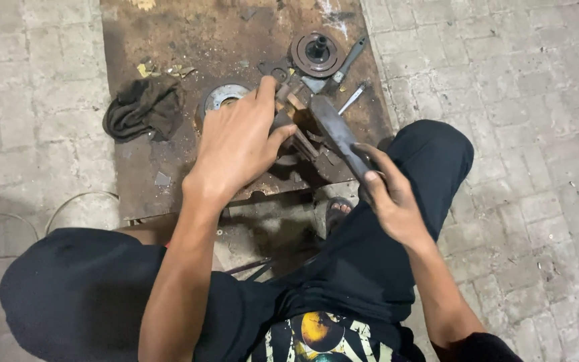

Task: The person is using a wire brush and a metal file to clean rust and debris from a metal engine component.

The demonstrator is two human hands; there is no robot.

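Our left hand point(236, 144) is pressing down on a small brown metal part point(294, 117) on the rusty steel plate worktop point(175, 40), hiding most of it, so we cannot tell its shape. Our right hand point(387, 194) is gripping the handle of a long dark metal bar point(333, 131), fingers closed. A round grooved pulley point(316, 53), a dark crumpled rag point(142, 107) and a slim wrench point(350, 60) are lying nearby.
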